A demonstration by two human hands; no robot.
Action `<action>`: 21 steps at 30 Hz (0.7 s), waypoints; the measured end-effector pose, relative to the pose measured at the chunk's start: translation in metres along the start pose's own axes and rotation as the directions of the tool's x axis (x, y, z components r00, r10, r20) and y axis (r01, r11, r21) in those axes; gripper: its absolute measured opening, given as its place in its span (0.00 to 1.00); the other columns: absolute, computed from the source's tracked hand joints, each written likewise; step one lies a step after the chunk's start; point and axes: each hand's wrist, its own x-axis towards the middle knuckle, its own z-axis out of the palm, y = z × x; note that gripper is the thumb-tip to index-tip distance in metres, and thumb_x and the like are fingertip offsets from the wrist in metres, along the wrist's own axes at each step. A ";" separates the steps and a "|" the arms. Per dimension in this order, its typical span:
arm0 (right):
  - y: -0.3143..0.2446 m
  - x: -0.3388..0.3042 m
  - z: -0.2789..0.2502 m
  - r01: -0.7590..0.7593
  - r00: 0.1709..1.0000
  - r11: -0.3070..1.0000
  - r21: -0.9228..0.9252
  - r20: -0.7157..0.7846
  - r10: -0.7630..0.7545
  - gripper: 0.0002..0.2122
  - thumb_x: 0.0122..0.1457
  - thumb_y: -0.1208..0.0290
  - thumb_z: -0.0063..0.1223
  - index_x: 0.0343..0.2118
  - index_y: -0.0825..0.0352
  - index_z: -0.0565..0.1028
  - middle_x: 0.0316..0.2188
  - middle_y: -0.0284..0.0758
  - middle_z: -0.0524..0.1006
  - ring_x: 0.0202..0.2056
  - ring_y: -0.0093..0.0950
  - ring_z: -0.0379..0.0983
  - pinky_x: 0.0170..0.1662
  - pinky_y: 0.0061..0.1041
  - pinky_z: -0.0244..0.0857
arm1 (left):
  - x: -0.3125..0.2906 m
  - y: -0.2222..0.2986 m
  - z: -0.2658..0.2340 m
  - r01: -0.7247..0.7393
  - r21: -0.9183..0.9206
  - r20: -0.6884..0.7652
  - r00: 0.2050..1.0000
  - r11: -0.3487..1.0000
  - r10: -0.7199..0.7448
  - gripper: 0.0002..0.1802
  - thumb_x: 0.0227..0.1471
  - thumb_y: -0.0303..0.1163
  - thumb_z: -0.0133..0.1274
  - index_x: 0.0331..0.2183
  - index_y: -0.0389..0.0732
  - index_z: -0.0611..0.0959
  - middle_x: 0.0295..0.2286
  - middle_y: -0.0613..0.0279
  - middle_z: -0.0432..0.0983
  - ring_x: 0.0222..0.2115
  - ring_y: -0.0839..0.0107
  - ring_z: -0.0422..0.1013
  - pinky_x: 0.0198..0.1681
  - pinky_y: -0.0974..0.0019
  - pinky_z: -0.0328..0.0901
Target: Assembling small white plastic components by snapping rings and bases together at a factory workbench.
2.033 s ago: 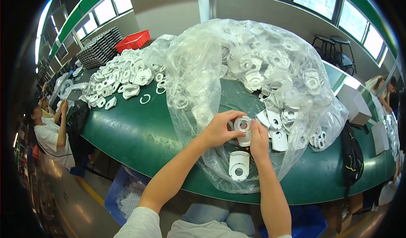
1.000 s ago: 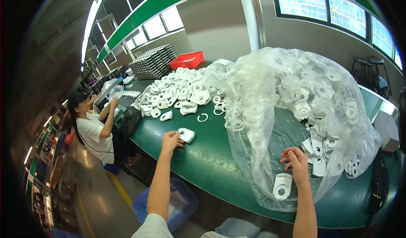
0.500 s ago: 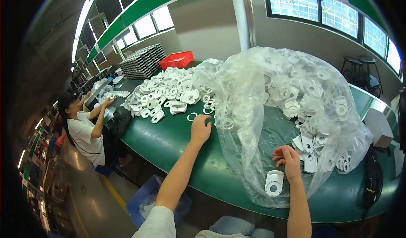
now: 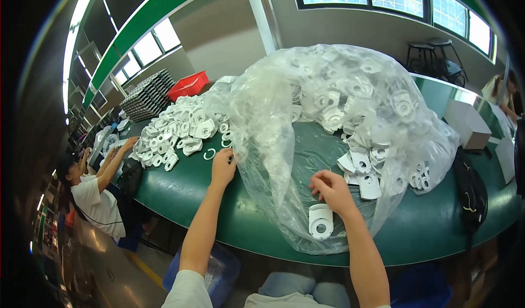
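My left hand (image 4: 222,167) is over the green table at the left edge of a big clear plastic bag (image 4: 260,144). Its fingers are curled toward the thumb; whatever they may hold is too small to make out. Beside it lies a thin white ring (image 4: 209,154). Within the bag's open mouth, my right hand (image 4: 332,191) hovers with loosely bent fingers and nothing visible in them. Just below it a single white plastic part (image 4: 321,221) with a round hole lies on the film. Several similar white parts (image 4: 362,168) spill out of the bag to the right.
A heap of white parts (image 4: 178,126) lies left, before stacked trays (image 4: 146,96) and a red bin (image 4: 187,86). A co-worker (image 4: 97,201) sits at left. At right are a white box (image 4: 466,123) and black bag (image 4: 471,190). A blue bin (image 4: 224,275) stands below the table edge.
The view has swung right, so everything sits further left in it. My left hand's fingers have curled in more. My right hand stays just above the single white part.
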 end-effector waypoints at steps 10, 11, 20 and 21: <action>-0.024 -0.026 0.000 0.220 0.955 0.757 -0.616 0.296 -0.037 0.13 0.40 0.73 0.61 0.32 0.69 0.78 0.31 0.39 0.76 0.35 0.33 0.73 0.40 0.29 0.67 | 0.021 -0.021 -0.006 0.419 -0.527 0.154 0.903 0.739 -0.401 0.12 0.48 0.32 0.56 0.33 0.33 0.82 0.20 0.61 0.76 0.21 0.80 0.70 0.24 0.71 0.65; -0.025 -0.025 0.000 0.190 0.958 0.724 -0.663 0.288 0.013 0.13 0.40 0.73 0.61 0.31 0.70 0.78 0.31 0.40 0.76 0.35 0.33 0.73 0.40 0.29 0.67 | 0.020 -0.019 -0.010 0.419 -0.522 0.152 0.903 0.743 -0.402 0.12 0.48 0.32 0.56 0.33 0.33 0.82 0.20 0.61 0.76 0.21 0.80 0.70 0.24 0.71 0.65; -0.032 -0.036 -0.012 0.135 0.955 0.801 -0.584 0.292 0.051 0.15 0.38 0.75 0.58 0.34 0.71 0.78 0.31 0.42 0.78 0.38 0.36 0.75 0.42 0.28 0.68 | 0.019 0.011 -0.026 0.069 -0.113 -0.183 0.979 0.991 -0.089 0.08 0.46 0.27 0.55 0.33 0.37 0.82 0.32 0.60 0.76 0.33 0.73 0.72 0.30 0.69 0.66; -0.031 -0.035 -0.015 0.114 0.959 0.800 -0.589 0.276 0.067 0.15 0.38 0.75 0.58 0.34 0.71 0.78 0.31 0.42 0.78 0.38 0.36 0.75 0.42 0.28 0.68 | 0.020 0.035 -0.028 0.071 -0.126 -0.165 0.982 0.990 -0.091 0.08 0.46 0.27 0.55 0.33 0.37 0.82 0.32 0.60 0.76 0.33 0.73 0.72 0.30 0.69 0.66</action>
